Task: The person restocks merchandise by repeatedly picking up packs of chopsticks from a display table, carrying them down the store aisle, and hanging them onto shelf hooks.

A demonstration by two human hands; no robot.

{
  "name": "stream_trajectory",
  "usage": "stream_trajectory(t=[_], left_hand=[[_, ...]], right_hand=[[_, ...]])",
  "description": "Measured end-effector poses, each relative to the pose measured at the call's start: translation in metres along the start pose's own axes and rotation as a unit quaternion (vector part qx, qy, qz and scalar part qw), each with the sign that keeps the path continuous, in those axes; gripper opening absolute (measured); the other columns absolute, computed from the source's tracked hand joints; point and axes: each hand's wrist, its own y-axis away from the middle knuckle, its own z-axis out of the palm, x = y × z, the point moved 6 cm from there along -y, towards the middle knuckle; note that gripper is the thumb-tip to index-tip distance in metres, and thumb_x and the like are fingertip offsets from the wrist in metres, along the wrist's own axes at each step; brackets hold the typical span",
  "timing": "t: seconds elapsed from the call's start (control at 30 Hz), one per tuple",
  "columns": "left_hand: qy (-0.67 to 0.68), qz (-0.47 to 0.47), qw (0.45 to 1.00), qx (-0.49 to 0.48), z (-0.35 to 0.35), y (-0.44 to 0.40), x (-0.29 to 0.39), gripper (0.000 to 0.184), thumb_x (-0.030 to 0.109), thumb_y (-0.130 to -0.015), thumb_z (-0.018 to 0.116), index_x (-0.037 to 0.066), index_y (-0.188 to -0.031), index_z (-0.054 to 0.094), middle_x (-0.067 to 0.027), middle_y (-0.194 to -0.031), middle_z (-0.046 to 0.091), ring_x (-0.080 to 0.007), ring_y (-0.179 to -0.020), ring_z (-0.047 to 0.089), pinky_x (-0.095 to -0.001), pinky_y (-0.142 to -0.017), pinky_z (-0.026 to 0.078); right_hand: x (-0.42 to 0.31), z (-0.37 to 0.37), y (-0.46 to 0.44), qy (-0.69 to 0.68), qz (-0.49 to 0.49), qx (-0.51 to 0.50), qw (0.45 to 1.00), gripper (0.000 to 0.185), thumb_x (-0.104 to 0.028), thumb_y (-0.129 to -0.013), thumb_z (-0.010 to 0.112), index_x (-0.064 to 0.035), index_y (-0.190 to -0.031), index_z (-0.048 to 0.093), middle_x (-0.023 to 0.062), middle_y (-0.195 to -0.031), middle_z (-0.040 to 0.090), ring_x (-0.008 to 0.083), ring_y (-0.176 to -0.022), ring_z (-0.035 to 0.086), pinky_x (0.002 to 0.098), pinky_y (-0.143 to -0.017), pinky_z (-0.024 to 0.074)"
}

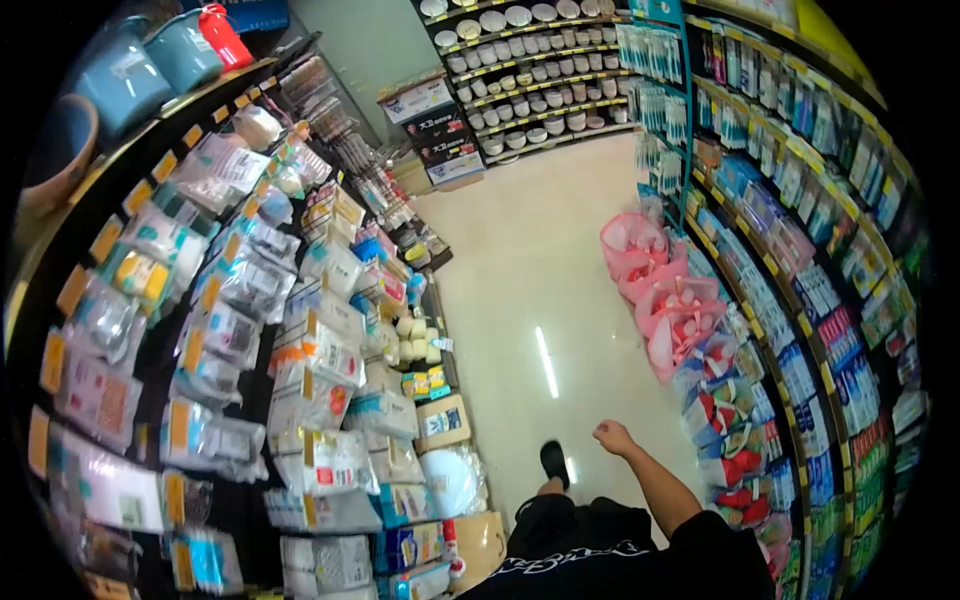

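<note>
Black shirt [715,560], filled pink containers [656,338]

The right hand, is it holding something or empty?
Empty, it seems: nothing shows in the right hand, and only shiny floor shows around it. The palm is hidden, so I can't rule out something tiny.

Rows of bowls [518,16] fill the far shelves [560,145], with stacked boxes [440,128] just beside them. Blue buckets [125,85] and a red object [226,38] sit atop the left shelving [180,104].
</note>
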Motion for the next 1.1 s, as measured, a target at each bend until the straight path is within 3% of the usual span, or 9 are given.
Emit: stream_trajectory(t=[0.2, 0.27, 0.3, 0.37, 0.5, 0.67, 0.77, 1.07, 1.1], left_hand=[[-0.082, 0.065, 0.993, -0.055, -0.089, -0.144, 0.127, 0.039, 0.036, -0.085, 0.054, 0.0, -0.088, 0.068, -0.0226, -0.09, 0.066, -0.0388, -0.088, 0.062, -0.0491, -0.08, 0.046], [-0.169, 0.103, 0.975, -0.098, -0.135, -0.189, 0.175, 0.039, 0.036, -0.085, 0.055, 0.0, -0.09, 0.069, -0.0232, -0.092, 0.067, -0.0397, -0.091, 0.062, -0.0496, -0.082, 0.046], [-0.256, 0.142, 0.947, -0.134, -0.158, -0.217, 0.197, 0.039, 0.036, -0.085, 0.055, 0.0, -0.091, 0.069, -0.0235, -0.094, 0.067, -0.0401, -0.092, 0.062, -0.0499, -0.083, 0.046], [-0.391, 0.221, 0.879, -0.162, -0.212, -0.275, 0.247, 0.04, 0.036, -0.085, 0.055, 0.0, -0.093, 0.069, -0.0241, -0.096, 0.067, -0.0409, -0.095, 0.062, -0.0504, -0.085, 0.046], [-0.245, 0.249, 0.923, 0.159, -0.385, -0.396, 0.368, 0.041, 0.037, -0.083, 0.057, -0.002, -0.095, 0.067, -0.0219, -0.098, 0.067, -0.0361, -0.09, 0.066, -0.0453, -0.08, 0.051], [0.302, 0.262, 0.904, 0.149, -0.513, -0.42, 0.519, 0.026, 0.026, -0.079, 0.069, 0.001, -0.087, 0.064, -0.0079, -0.073, 0.064, -0.0155, -0.067, 0.06, -0.0309, -0.063, 0.049], [0.196, 0.294, 0.901, 0.253, -0.548, -0.436, 0.558, 0.027, 0.029, -0.081, 0.067, 0.003, -0.078, 0.064, -0.0084, -0.064, 0.062, -0.0173, -0.062, 0.059, -0.0332, -0.062, 0.049], [-0.053, -0.006, 0.998, -0.021, -0.527, -0.496, 0.447, 0.028, 0.03, -0.083, 0.06, 0.004, -0.082, 0.068, -0.0121, -0.072, 0.066, -0.0239, -0.068, 0.063, -0.04, -0.061, 0.05], [-0.036, -0.016, 0.999, -0.008, -0.54, -0.502, 0.452, 0.028, 0.031, -0.083, 0.06, 0.004, -0.082, 0.068, -0.0128, -0.072, 0.066, -0.0246, -0.069, 0.063, -0.0405, -0.062, 0.05]], right_hand=[[-0.033, -0.042, -0.107, -0.195, 0.036, 0.038, 0.979, 0.028, -0.022, -0.083, 0.062, 0.0015, -0.097, 0.063, 0.0109, -0.084, 0.066, 0.0169, -0.071, 0.063, 0.0314, -0.066, 0.0523], [0.064, -0.033, -0.147, 0.145, -0.035, 0.014, 0.989, 0.02, -0.02, -0.079, 0.062, -0.0005, -0.079, 0.066, 0.0107, -0.069, 0.065, 0.0169, -0.063, 0.062, 0.0318, -0.059, 0.0509], [0.088, -0.04, -0.131, 0.109, 0.264, -0.1, 0.953, 0.021, -0.017, -0.086, 0.056, -0.0006, -0.094, 0.067, 0.0138, -0.086, 0.067, 0.0285, -0.071, 0.064, 0.042, -0.07, 0.0517], [0.19, -0.031, -0.125, 0.213, 0.292, -0.216, 0.907, 0.024, -0.02, -0.088, 0.06, -0.0008, -0.1, 0.067, 0.017, -0.097, 0.067, 0.0287, -0.079, 0.066, 0.043, -0.074, 0.0528], [0.146, -0.069, -0.142, -0.038, 0.426, -0.061, 0.902, 0.026, -0.019, -0.087, 0.065, 0.0051, -0.098, 0.065, 0.0208, -0.093, 0.066, 0.03, -0.078, 0.066, 0.0415, -0.066, 0.0549], [0.162, -0.052, -0.228, -0.231, 0.44, -0.038, 0.867, 0.051, -0.044, -0.086, 0.044, -0.0042, -0.111, 0.064, 0.0167, -0.083, 0.062, 0.0294, -0.069, 0.059, 0.0415, -0.062, 0.0483], [0.142, -0.051, -0.309, -0.156, 0.524, -0.073, 0.834, 0.022, -0.012, -0.089, 0.063, 0.006, -0.102, 0.064, 0.0215, -0.088, 0.065, 0.0304, -0.068, 0.065, 0.039, -0.058, 0.0539], [-0.105, -0.137, -0.742, 0.274, 0.199, -0.251, 0.907, 0.045, -0.037, -0.09, 0.05, 0.0024, -0.102, 0.067, 0.0209, -0.104, 0.065, 0.0319, -0.096, 0.063, 0.0437, -0.082, 0.0514], [-0.133, -0.144, -0.805, 0.264, 0.092, -0.074, 0.957, 0.039, -0.033, -0.082, 0.057, -0.0005, -0.06, 0.064, 0.0186, -0.064, 0.065, 0.0298, -0.061, 0.065, 0.0409, -0.067, 0.0542]])
